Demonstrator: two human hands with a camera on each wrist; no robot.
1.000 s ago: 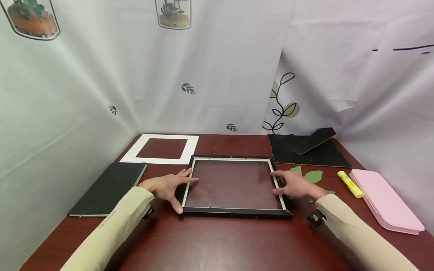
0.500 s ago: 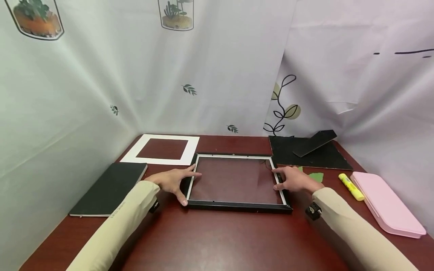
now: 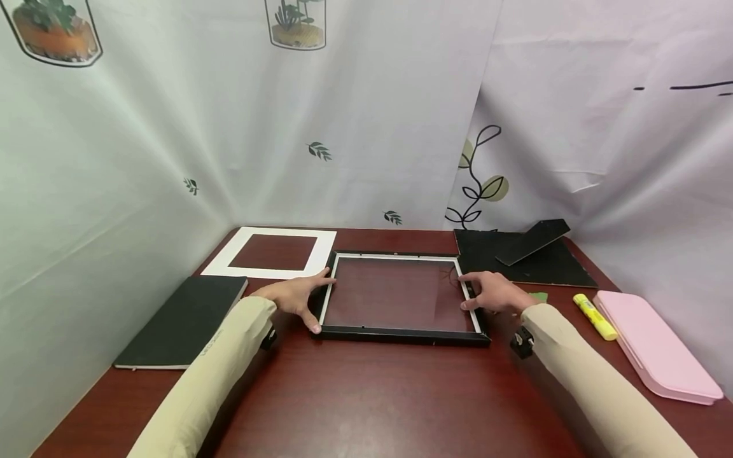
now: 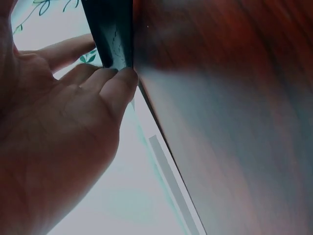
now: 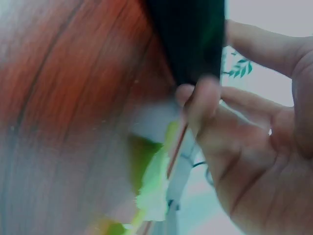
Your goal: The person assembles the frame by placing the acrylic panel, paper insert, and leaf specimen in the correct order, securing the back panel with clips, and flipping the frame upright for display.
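A black picture frame with a white inner lip and a clear pane lies flat on the dark red table, in front of me. My left hand grips its left side, thumb at the near left corner and fingers over the edge. On the opposite side, my right hand holds the frame with the fingers spread along the rim. In the left wrist view the fingers curl against the frame's dark side. The right wrist view shows fingertips under the frame's black edge.
A white mat board lies at the back left, above a black notebook. At the back right is a black backing board with its stand raised. A green paper leaf, a yellow highlighter and a pink case sit to the right.
Both hands have slid the frame away from me, toward the back of the table. It now covers the front left part of the backing board, and less of the green leaves shows.
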